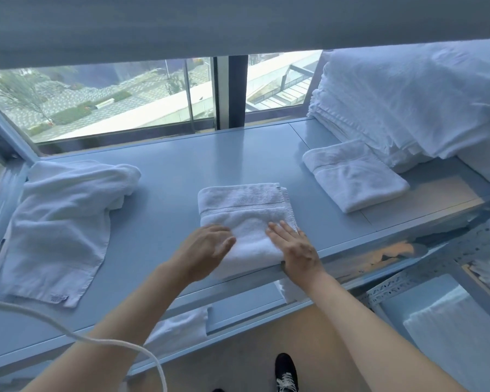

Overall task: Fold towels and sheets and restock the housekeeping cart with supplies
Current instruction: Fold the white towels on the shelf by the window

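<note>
While a folded towel (244, 219) is smoothed at frame centre on the shelf (167, 176), folding is judged the step in hand.

Item: left hand (207, 247), released, fingers relaxed, at the towel's lower-left edge; contact is blurred and cannot be told. Right hand (292, 244), released, fingers straight, is laid flat on the towel's lower right. Next move, as judged: the towel is to be gripped and moved beside the done towel (354, 176) at centre right. An unfolded towel (60, 222) is held at left; a linen stack (408, 103) at upper right is cut off. No cart is seen; lower shelves are largely hidden.
</note>
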A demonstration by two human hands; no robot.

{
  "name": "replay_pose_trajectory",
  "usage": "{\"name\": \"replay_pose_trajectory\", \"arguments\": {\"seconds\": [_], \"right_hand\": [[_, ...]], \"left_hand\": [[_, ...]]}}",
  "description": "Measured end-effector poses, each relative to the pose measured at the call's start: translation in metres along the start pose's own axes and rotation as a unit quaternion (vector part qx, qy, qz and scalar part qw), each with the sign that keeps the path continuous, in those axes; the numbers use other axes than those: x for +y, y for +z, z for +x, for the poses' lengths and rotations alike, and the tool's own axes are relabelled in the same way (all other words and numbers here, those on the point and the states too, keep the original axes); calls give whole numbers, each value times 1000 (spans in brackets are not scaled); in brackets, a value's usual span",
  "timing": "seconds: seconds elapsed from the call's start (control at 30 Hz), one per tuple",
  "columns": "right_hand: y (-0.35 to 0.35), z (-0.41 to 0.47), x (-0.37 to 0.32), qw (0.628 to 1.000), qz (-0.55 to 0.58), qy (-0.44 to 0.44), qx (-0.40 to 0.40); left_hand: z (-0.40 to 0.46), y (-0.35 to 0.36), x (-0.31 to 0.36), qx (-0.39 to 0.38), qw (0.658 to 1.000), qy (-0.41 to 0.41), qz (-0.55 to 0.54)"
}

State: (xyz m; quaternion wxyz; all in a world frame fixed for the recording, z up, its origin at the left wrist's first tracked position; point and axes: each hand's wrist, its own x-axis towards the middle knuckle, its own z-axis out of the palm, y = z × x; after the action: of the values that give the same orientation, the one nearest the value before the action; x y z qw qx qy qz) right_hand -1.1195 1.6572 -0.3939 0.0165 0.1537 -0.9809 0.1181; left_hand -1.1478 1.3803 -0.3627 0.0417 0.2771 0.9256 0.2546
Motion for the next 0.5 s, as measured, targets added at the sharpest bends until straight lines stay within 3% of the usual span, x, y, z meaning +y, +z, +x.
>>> {"name": "replay_pose_trajectory", "arguments": {"seconds": [0.17, 0.37, 0.5], "right_hand": [[-13, -4, 27, 996, -36, -74, -46], [-28, 0, 26, 989, -79, -17, -127], [-41, 12, -3, 998, 10, -5, -59]], "left_hand": [[6, 16, -17, -77, 988, -102, 90], [-3, 31, -20, -17, 988, -138, 62], [1, 29, -28, 8, 993, -115, 20]]}}
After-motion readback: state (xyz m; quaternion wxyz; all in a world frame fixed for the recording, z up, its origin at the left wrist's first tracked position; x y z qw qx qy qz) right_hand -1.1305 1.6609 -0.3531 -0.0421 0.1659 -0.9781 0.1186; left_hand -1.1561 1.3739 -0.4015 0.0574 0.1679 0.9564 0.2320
